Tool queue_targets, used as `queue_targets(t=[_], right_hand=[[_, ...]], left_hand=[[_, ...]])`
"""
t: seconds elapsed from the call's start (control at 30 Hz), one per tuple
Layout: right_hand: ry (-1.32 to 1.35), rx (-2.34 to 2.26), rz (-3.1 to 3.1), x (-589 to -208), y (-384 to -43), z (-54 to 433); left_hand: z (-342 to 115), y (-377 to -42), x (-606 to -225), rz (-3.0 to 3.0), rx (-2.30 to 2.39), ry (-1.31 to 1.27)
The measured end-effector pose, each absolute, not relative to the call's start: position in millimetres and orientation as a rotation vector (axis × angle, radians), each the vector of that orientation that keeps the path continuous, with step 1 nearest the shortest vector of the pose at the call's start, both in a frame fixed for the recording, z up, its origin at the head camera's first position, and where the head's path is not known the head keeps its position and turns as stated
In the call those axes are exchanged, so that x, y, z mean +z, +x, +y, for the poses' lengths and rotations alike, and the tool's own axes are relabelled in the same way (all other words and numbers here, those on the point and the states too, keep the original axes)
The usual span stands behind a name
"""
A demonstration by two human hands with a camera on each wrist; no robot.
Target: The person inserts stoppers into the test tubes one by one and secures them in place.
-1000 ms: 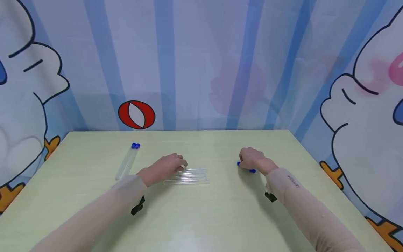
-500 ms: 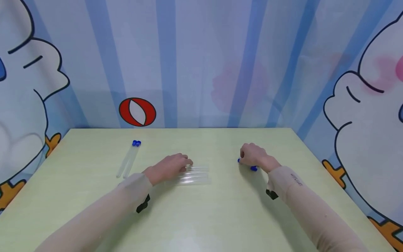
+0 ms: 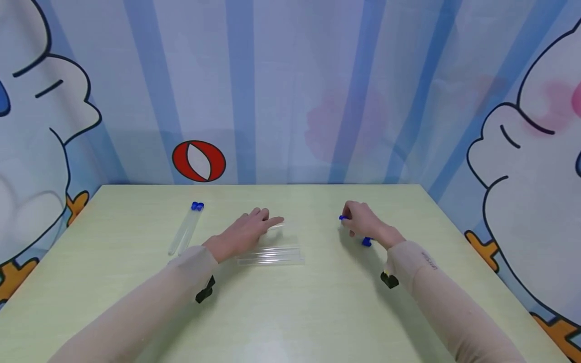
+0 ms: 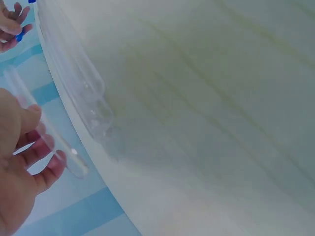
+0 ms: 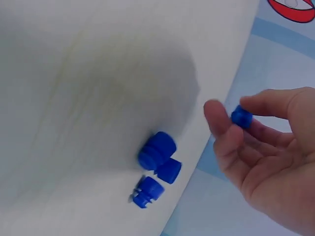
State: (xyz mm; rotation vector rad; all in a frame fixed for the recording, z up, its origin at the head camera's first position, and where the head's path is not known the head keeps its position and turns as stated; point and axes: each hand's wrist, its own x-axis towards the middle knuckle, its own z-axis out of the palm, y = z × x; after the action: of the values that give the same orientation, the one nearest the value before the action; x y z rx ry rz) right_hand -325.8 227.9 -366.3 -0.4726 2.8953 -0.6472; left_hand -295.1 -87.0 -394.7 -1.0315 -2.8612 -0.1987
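Observation:
My left hand (image 3: 242,233) holds a clear test tube (image 4: 73,156) between thumb and fingers, lifted above the table. Under and beside that hand, several more clear test tubes (image 3: 277,255) lie side by side on the table. Over on the right, my right hand (image 3: 364,221) pinches a small blue stopper (image 5: 241,117) between thumb and fingers, up off the table. Below it several loose blue stoppers (image 5: 157,150) lie in a cluster; in the head view the hand hides most of them, and one blue stopper (image 3: 366,242) shows by the wrist.
Two test tubes (image 3: 186,229) with blue stoppers in their ends lie side by side at the table's left. The pale wooden table (image 3: 290,312) ends at the back against a striped blue curtain (image 3: 281,91) with cartoon prints.
My left hand has raised one test tube off the row. The right hand has lifted a blue stopper up from the cluster.

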Motion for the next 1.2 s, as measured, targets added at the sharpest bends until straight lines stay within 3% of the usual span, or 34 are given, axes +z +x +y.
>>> queue_targets(t=[0.37, 1.2], right_hand=[[-0.488, -1.213, 2.747, -362, -324, 206], [-0.595, -1.257, 2.691, -355, -318, 166]], left_hand=[[-92, -297, -393, -2.741, -0.256, -0.986], [-88, -296, -392, -2.82, -0.269, -0.93]])
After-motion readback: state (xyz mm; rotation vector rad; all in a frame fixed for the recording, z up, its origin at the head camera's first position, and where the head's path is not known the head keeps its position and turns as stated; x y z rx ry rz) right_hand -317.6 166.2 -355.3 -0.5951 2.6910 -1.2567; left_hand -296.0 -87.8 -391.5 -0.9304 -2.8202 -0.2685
